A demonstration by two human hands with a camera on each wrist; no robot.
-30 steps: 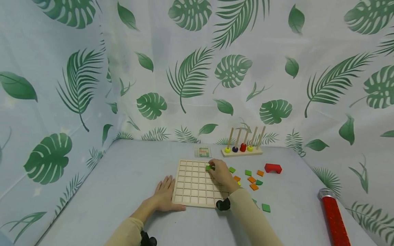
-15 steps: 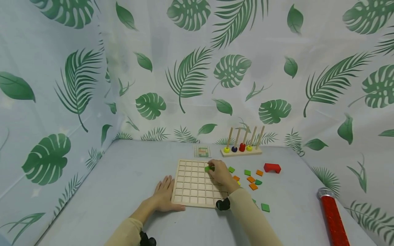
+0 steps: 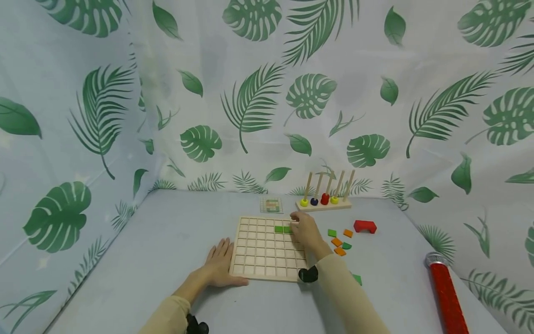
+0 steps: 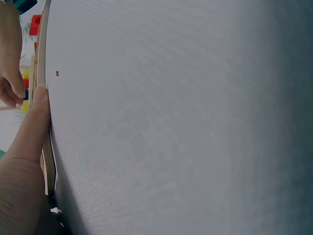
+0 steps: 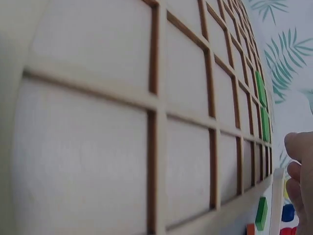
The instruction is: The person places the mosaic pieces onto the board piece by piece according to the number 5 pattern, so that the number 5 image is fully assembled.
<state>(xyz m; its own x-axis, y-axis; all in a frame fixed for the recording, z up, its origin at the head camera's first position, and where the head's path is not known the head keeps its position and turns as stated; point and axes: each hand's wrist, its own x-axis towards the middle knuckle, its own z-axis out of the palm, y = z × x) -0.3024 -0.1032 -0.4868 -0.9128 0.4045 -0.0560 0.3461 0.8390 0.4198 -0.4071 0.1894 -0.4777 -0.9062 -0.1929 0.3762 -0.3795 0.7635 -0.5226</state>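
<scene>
A square wooden grid board (image 3: 267, 253) lies on the table. Two green square tiles (image 3: 278, 229) sit side by side in cells near its back right. My left hand (image 3: 221, 266) lies with fingers spread along the board's left edge, its thumb against the front edge; that thumb (image 4: 34, 125) touches the board's side in the left wrist view. Over the board's right edge hovers my right hand (image 3: 306, 234), just right of the green tiles. Its fingers are loosely bent, and no object shows between them in the right wrist view, where the hand (image 5: 304, 171) is partly cut off.
Orange tiles (image 3: 336, 241) and green pieces (image 3: 332, 233) lie scattered to the right, some hidden by the right arm. Behind are a patterned card (image 3: 271, 205) and a peg stand (image 3: 323, 206) with colored beads. A red arch block (image 3: 365, 226) and red tube (image 3: 448, 297) lie farther right.
My right hand has let go of a green tile and moved right, so two green tiles now show in the grid. The left hand stays in place; the head view has shifted slightly.
</scene>
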